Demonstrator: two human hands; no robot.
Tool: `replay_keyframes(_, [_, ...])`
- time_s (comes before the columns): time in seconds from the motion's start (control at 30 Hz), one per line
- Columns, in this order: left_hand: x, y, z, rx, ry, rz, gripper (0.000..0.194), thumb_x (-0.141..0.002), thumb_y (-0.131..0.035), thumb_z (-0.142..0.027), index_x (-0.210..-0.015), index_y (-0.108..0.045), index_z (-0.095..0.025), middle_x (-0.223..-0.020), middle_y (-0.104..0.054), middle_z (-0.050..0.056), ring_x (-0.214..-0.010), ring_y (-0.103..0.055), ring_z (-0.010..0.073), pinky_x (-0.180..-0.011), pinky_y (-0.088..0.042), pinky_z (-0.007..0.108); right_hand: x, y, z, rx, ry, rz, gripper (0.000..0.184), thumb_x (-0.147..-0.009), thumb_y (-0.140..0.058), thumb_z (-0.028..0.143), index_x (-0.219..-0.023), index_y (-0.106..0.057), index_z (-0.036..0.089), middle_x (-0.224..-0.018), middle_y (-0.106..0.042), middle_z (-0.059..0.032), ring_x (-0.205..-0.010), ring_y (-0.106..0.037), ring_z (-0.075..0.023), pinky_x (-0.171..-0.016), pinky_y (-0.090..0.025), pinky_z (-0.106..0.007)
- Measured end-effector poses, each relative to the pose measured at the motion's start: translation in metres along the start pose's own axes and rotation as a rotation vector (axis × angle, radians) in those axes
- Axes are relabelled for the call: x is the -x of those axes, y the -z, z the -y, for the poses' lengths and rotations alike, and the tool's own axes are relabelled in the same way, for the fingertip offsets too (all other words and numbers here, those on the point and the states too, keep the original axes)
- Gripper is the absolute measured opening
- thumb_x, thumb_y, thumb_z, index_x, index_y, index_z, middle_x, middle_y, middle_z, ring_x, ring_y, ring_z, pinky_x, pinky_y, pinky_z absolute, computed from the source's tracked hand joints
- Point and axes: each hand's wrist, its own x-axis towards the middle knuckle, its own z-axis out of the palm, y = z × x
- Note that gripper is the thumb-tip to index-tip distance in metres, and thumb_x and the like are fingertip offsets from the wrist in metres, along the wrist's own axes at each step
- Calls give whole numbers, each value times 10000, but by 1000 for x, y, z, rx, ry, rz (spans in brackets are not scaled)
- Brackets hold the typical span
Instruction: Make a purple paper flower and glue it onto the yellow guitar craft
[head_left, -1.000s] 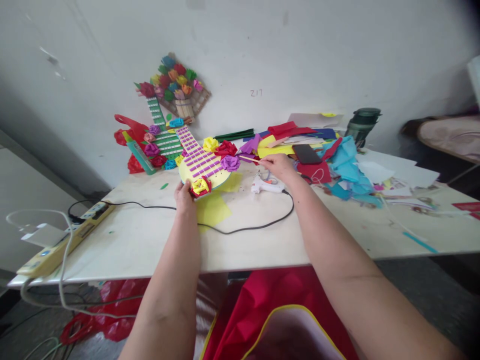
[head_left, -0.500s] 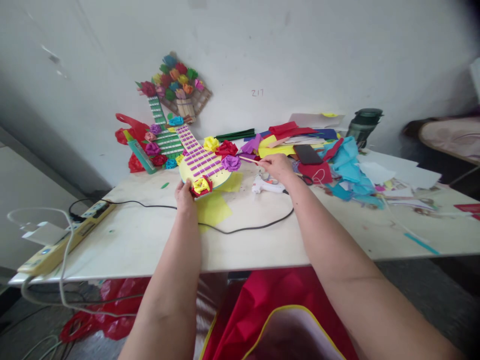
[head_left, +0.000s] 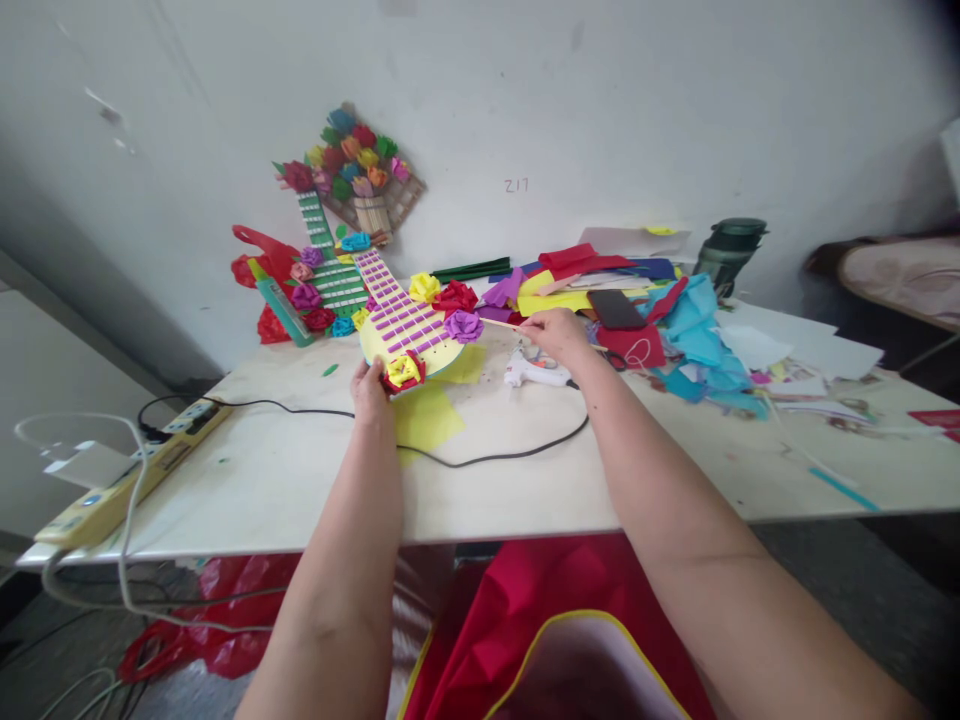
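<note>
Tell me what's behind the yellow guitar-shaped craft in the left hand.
Behind the yellow guitar-shaped craft is a green guitar-shaped craft with paper flowers along its left side. Its lower right part is covered, so anything there can't be seen.

And there's the phone (head_left: 616, 309), screen dark! Behind it and to the right stands the green drinking bottle (head_left: 729, 258). Way over left of the phone, the yellow power strip (head_left: 169, 455), white charger (head_left: 88, 465) at it. Above and left of the phone, "217" (head_left: 516, 186) marks the wall (head_left: 637, 110); far right of it, a patterned cushion (head_left: 904, 275).
</note>
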Motion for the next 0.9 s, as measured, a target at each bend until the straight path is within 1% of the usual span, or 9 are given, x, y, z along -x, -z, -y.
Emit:
replay_keyframes(0.23, [-2,0,1,2,6,11,193,-667,-599,-163,-858,-620,-144,-729,-661,39,-579,-624,142,-453,-478,202,0,-2,0,-12,-12,28,200,-766,-583,306,-830,-749,215,-730,-712,-29,-654,-594,-154,-572,-367,-244])
replay_keyframes(0.37, [-4,1,4,18,-3,25,194,-667,-610,-158,-860,-620,-149,-768,-673,48,-621,-643,148,-504,-508,213,0,-2,0,-16,-2,30,198,-766,-582,297,-828,-749,211,-731,-714,-31,-650,-594,-153,-570,-372,-241])
replay_keyframes(0.53, [-6,3,6,25,10,43,202,-672,-613,-153,-873,-622,-155,-776,-684,51,-629,-650,150,-529,-527,221,0,-3,-1,-13,-16,47,200,-768,-583,297,-844,-748,212,-749,-717,-30,-659,-598,-154,-571,-374,-242])
replay_keyframes(0.73, [-5,0,5,49,7,68,177,-674,-593,-128,-847,-627,-143,-806,-686,60,-678,-658,155,-642,-550,264,1,-2,2,0,-24,38,196,-756,-601,298,-862,-747,222,-795,-724,-29,-699,-610,-161,-599,-388,-248])
replay_keyframes(0.9, [-2,-3,3,41,16,57,170,-670,-591,-126,-836,-624,-141,-798,-687,60,-676,-656,157,-645,-550,267,1,-3,5,0,-26,20,176,-750,-616,288,-852,-744,224,-813,-724,-23,-728,-615,-157,-633,-400,-245])
